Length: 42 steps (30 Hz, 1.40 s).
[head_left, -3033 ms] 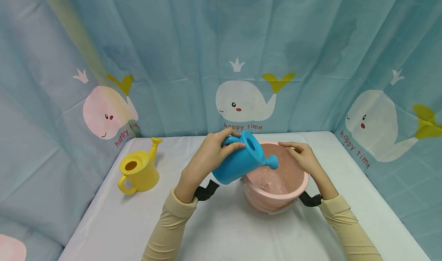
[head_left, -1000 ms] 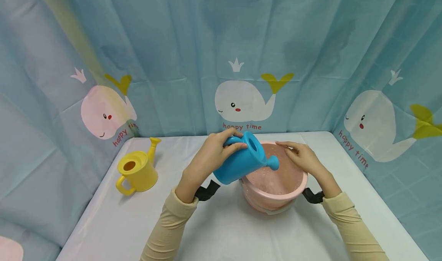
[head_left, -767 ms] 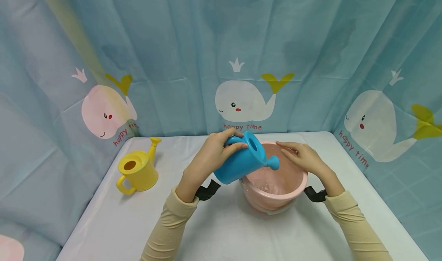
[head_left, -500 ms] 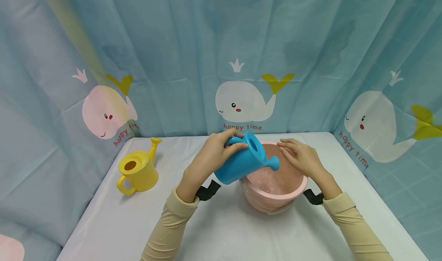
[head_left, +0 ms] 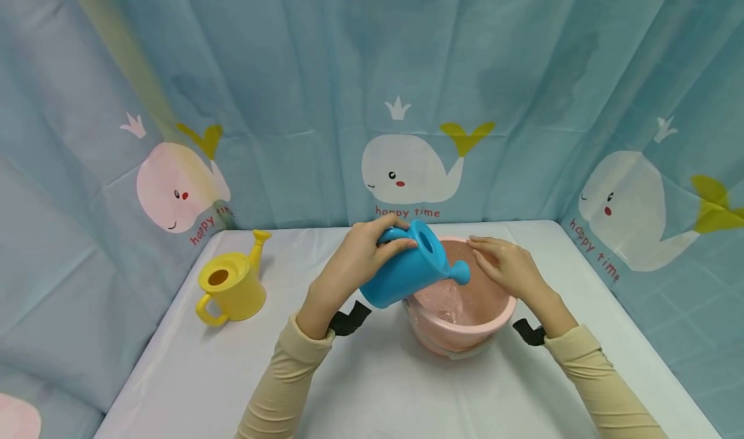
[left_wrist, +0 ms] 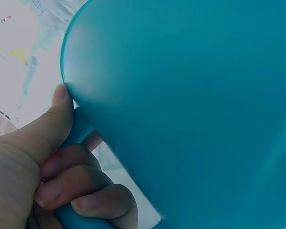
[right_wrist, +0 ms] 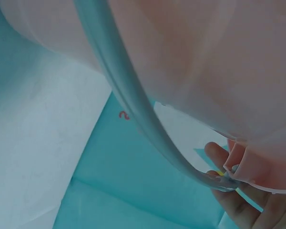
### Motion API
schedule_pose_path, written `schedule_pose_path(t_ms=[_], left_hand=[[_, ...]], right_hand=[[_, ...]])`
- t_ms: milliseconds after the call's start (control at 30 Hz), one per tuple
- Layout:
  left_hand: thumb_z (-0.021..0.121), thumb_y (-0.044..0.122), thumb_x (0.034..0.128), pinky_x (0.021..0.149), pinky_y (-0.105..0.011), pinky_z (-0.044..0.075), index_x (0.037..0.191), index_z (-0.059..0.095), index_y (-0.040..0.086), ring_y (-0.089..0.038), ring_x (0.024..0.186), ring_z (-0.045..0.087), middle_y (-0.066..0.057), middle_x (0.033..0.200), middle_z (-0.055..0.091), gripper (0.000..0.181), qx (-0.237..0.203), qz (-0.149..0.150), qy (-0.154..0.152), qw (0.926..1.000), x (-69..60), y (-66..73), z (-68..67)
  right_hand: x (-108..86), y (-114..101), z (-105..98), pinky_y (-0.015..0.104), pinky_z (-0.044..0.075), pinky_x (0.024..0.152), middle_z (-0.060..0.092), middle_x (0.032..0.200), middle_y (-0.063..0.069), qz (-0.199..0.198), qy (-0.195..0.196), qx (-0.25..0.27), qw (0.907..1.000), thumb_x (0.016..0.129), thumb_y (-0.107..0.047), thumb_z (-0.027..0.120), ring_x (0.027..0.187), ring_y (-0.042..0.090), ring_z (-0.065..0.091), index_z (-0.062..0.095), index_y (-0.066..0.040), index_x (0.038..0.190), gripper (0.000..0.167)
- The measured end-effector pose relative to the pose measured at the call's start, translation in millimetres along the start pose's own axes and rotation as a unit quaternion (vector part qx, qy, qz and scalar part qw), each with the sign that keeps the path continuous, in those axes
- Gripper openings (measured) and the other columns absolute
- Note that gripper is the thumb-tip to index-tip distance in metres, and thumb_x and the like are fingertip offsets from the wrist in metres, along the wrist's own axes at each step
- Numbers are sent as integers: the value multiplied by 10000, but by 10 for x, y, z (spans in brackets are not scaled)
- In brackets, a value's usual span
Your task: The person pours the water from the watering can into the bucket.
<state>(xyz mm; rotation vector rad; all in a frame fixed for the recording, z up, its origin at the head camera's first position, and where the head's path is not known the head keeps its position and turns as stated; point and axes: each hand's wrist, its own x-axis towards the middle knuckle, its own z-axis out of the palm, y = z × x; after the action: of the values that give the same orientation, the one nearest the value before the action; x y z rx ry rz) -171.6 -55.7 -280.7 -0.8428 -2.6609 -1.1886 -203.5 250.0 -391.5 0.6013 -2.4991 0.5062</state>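
My left hand [head_left: 363, 255] grips the handle of a blue watering can [head_left: 401, 274], its thumb on the can's edge. The can is held in the air, tilted right, with its sprinkler head over a pink bucket [head_left: 456, 343]. Water with ripples shows inside the bucket; a falling stream is too fine to make out. My right hand [head_left: 508, 268] holds the bucket's far right rim, thumb on the inner side. In the right wrist view, fingers [right_wrist: 217, 155] lie outside the bucket wall, by the hinge of its pale carrying handle [right_wrist: 133, 95].
A yellow watering can [head_left: 238, 297] stands upright on the white table [head_left: 192, 387] at the left, spout toward the back. A blue curtain [head_left: 302, 103] with whale prints encloses the table at the back and both sides.
My right hand shifts slightly on the bucket's rim, its fingers and thumb changing place a little. The blue watering can stays tilted in the same spot, while the water's ripples differ.
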Motion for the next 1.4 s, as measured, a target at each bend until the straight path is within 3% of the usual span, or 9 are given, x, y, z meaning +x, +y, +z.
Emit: schedule_pose_path(t_ms=[533, 1400], left_hand=[[611, 385, 870, 818, -383, 516, 1114, 605, 201, -188, 956, 638, -50, 1109, 661, 306, 10, -29, -72, 10000, 7, 28, 9], [615, 358, 873, 838, -383, 513, 1122, 632, 189, -165, 984, 619, -22, 1135, 645, 301, -77, 123, -95, 9998, -14, -55, -93]], right_hand=[[-25, -10, 14, 492, 478, 854, 634, 1189, 81, 96, 25, 155, 9998, 850, -167, 672, 1074, 315, 597, 667, -84, 1140, 302], [-22, 0, 17, 513, 465, 858, 632, 1192, 76, 226, 26, 287, 9993, 854, -155, 665, 1071, 329, 595, 666, -100, 1145, 296]])
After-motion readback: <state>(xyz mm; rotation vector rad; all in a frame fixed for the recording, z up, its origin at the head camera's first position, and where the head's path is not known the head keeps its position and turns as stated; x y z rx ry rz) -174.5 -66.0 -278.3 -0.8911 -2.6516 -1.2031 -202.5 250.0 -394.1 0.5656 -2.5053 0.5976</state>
